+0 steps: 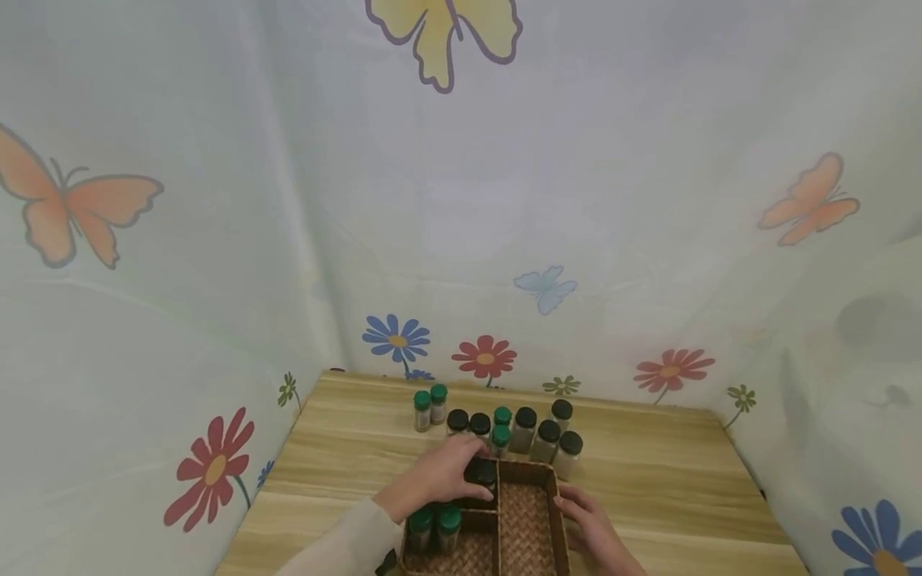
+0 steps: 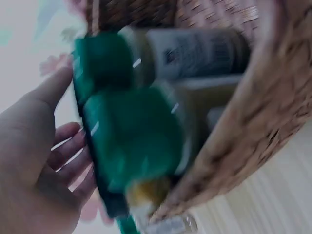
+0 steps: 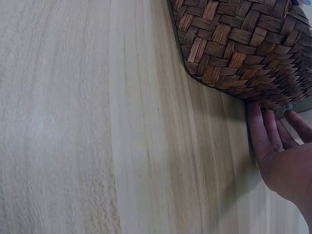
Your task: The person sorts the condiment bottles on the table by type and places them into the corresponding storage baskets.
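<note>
A woven basket [image 1: 558,512] with compartments sits on the table. My left hand [image 1: 442,474] reaches into its far left compartment, thumb and fingers around a black-lidded spice jar [image 1: 481,472]. Two green-capped spice jars [image 1: 435,524] stand in the near left compartment. In the left wrist view, those green caps [image 2: 134,139] partly hide the black lids and my left fingers [image 2: 68,146] behind them. My right hand [image 1: 591,524] rests against the basket's right side. Its extended fingers [image 3: 261,131] touch the lower woven wall [image 3: 243,53] in the right wrist view.
Behind the basket stand several more jars, with black lids [image 1: 549,432] and green caps [image 1: 500,436]. Two green-capped jars [image 1: 430,410] are set apart at the back left. A wooden table [image 1: 663,480] lies beneath, ringed by a printed curtain [image 1: 619,240].
</note>
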Available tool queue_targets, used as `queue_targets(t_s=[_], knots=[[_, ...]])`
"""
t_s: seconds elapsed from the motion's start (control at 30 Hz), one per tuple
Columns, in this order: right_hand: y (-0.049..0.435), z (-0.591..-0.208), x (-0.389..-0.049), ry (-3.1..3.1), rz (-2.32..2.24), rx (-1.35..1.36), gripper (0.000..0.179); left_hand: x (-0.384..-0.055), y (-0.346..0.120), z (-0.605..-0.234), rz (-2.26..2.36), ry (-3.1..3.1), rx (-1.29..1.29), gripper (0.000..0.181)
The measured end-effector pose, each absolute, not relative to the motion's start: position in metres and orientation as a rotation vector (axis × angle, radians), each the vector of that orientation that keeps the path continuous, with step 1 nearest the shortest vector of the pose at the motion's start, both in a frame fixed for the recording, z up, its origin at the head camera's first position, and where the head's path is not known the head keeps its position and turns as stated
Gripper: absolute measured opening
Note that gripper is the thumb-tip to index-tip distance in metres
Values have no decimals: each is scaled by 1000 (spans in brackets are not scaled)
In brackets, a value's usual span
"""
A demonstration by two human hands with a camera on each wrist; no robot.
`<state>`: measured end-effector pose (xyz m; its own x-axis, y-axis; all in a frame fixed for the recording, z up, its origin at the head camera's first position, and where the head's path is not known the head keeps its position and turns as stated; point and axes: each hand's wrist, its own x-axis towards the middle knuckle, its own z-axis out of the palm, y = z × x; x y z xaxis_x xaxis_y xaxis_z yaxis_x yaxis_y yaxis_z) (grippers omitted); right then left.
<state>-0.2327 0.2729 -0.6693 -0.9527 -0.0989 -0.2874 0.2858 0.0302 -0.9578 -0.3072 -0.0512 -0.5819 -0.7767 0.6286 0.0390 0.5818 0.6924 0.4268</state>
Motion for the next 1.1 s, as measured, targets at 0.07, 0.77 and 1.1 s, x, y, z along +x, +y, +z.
queue_targets(t_s=[0.07,0.77,1.1], knots=[[273,-669,-232,2045,-1999,189,65,-310,-61,-576,749,2790,968,74],[276,-666,-231,2025,-2014,157,62,-372,-125,-582,1156,3085,525,66],[276,-664,-234,2027,-1986,183,67,-390,-124,-606,1216,3095,453,56]])
